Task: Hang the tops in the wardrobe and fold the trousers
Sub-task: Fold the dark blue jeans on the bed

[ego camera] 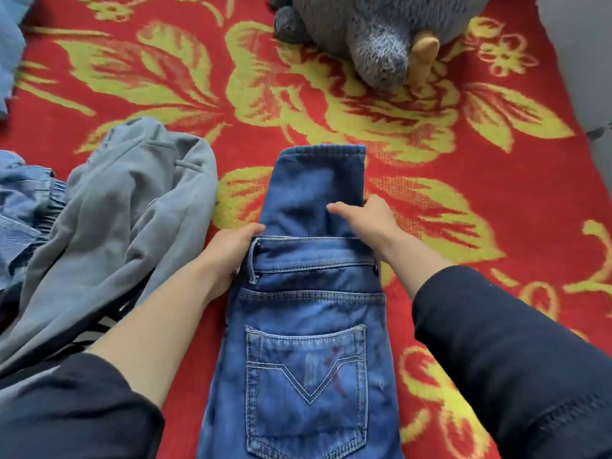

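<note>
One pair of blue jeans (308, 326) lay centre to lower frame on the red blanket (430, 293). Its waistband's left edge was gripped by the left hand (231, 250); the right hand (367, 220) pinched the folded leg's right edge. At left lay grey trousers (116, 210).

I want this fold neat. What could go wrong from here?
The folded leg of the jeans sticks out past the waistband, held only at its edge by the right hand: the fold may end crooked. The left hand grips the waistband close beside the grey trousers, and could drag them along.
</note>
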A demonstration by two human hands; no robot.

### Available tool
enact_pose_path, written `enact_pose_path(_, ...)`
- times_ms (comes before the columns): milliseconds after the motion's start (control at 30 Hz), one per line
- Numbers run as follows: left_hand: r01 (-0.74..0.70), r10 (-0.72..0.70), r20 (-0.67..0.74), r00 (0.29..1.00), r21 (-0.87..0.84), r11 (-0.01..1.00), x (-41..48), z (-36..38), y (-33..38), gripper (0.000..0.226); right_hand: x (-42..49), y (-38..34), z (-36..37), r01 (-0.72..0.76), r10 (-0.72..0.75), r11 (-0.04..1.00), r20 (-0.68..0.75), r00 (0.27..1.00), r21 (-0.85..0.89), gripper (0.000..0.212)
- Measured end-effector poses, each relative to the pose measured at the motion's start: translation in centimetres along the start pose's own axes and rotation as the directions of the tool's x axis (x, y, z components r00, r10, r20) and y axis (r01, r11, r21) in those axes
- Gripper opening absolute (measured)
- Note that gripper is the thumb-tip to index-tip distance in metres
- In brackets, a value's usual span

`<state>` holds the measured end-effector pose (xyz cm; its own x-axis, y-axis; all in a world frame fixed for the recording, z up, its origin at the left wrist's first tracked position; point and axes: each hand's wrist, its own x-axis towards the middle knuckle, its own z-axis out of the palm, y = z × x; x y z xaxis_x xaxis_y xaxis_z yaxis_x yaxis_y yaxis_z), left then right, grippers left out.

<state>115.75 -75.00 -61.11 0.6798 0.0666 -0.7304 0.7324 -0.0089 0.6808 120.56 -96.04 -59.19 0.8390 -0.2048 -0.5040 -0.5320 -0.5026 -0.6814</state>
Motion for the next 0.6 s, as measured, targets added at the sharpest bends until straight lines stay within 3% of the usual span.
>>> enact_pose_path(67, 0.101, -0.103, 0.206, 0.973, 0.022, 0.995, -1.0, 0.6, 1.1, 0.017, 0.7, -0.5, -0.4, -0.153, 0.121, 0.966, 0.157, 0.980, 0.211, 0.067)
enact_pose_path(133, 0.120, -0.124, 0.360, 0.925, 0.032, 0.992, -1.9, 0.9, 2.1, 0.015, 0.9, -1.1, -1.1, -0.246, 0.138, 0.912, 0.318, 0.938, 0.329, 0.069)
enact_pose_path(233, 0.052, -0.013, 0.412, 0.911, -0.084, 0.995, -2.9, 1.4, 4.1, 0.008, 0.2, -2.3, -3.4, -0.183, 0.000, 0.865, 0.364, 0.931, 0.466, 0.045)
enact_pose_path(333, -0.064, 0.185, 0.459, 0.869, -0.265, 0.962, -3.0, 1.9, 6.5, 0.029, -0.7, -2.3, -5.0, -0.114, -0.160, 0.776, 0.369, 0.916, 0.620, 0.039)
enact_pose_path(400, -0.137, 0.267, 0.455, 0.849, -0.298, 0.945, -2.2, 2.1, 7.7, 0.042, -0.8, -2.2, -5.0, -0.104, -0.213, 0.725, 0.366, 0.906, 0.680, 0.040)
enact_pose_path(500, -0.256, 0.329, 0.243, 0.912, -0.289, 0.923, -0.3, 2.1, 8.3, 0.035, -0.1, -1.7, -4.2, -0.033, -0.182, 0.784, 0.279, 0.943, 0.620, 0.033)
enact_pose_path(600, -0.286, 0.305, 0.132, 0.943, -0.141, 0.948, 1.3, 2.2, 7.2, 0.037, 0.7, -0.3, -2.1, 0.122, -0.172, 0.947, 0.146, 0.974, 0.296, 0.024)
